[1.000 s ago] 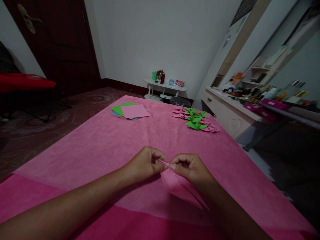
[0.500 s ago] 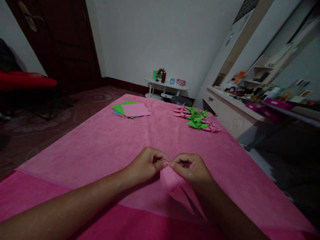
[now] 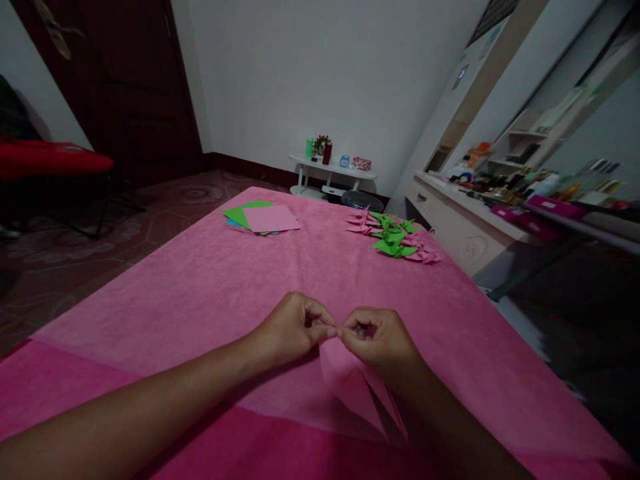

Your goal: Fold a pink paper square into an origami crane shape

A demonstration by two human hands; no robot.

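Observation:
A folded sheet of pink origami paper [image 3: 350, 383] hangs between my hands, its upper end pinched and its split, pointed ends slanting down to the right. My left hand [image 3: 300, 330] is closed, thumb and forefinger pinching the top of the paper. Right beside it, my right hand [image 3: 377, 337] also pinches that top end, the two thumbs nearly touching. My fingertips cover the small part being held.
A stack of coloured paper squares [image 3: 270, 219] lies at the table's far left. Folded green and pink paper cranes [image 3: 395, 240] are heaped at the far right. The pink tablecloth [image 3: 200, 287] covers the table. A dressing table [image 3: 460, 220] stands to the right, a dark door [image 3: 115, 87] behind left.
The paper's lower points have swung slightly left, and the gap between them looks wider. My thumbs have shifted a little at the pinched end. Everything else stays put.

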